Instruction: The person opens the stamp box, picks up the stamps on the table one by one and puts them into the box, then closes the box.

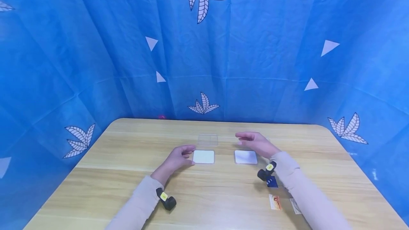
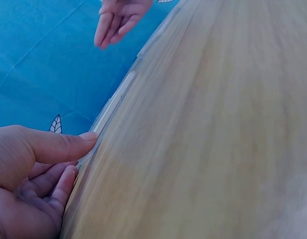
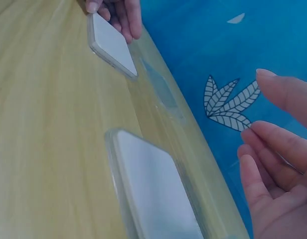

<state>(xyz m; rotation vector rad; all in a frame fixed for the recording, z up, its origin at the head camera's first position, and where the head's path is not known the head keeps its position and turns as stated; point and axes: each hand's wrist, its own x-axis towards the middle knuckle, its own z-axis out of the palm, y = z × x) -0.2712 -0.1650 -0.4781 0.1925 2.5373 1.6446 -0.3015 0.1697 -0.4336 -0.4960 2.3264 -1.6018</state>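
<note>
A flat white block in a clear rectangular case (image 1: 203, 157) lies on the table, left of centre. My left hand (image 1: 179, 157) is at its left end, thumb and fingers pinching the two corners. In the left wrist view the thumb (image 2: 69, 148) touches the case's edge. A second white block in a clear case (image 1: 245, 157) lies to the right, seen close up in the right wrist view. Just behind and above it, my right hand (image 1: 257, 143) hovers, fingers loosely bent, holding nothing.
A clear flat lid (image 1: 208, 140) lies behind the left case. Another clear edge (image 1: 267, 139) shows partly behind my right hand. Near my right forearm lie a blue card (image 1: 272, 182), an orange-and-white card (image 1: 274, 202) and a grey printed card (image 1: 295, 206). A blue curtain (image 1: 255, 63) surrounds the wooden table.
</note>
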